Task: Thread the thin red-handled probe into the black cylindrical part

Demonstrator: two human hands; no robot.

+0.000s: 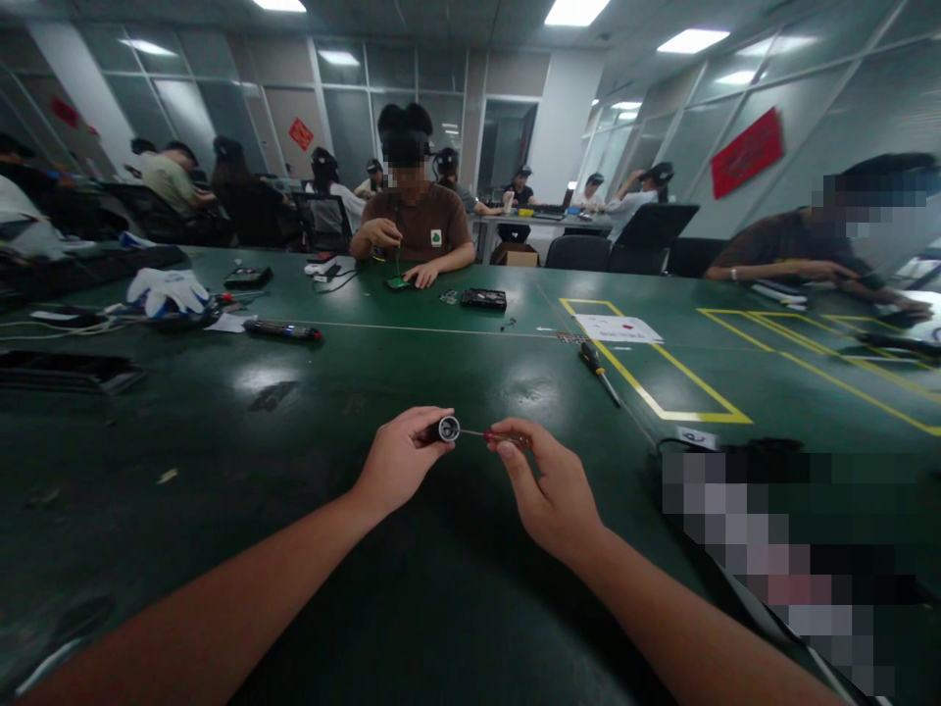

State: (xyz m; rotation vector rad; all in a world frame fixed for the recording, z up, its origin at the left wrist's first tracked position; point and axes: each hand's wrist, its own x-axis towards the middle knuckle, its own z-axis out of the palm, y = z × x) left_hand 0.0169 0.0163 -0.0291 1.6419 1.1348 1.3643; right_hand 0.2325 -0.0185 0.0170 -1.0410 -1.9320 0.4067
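Cylinder partly hidden by left hand, black tray cut off at left

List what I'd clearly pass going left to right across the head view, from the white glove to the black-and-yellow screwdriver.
White glove, dark slim tool, round grey part, red-handled screwdriver, black-and-yellow screwdriver.

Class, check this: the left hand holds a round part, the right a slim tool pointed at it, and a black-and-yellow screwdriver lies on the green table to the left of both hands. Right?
Only the side is wrong: the head view shows the black-and-yellow screwdriver on the green table to the right of the left hand and right hand.
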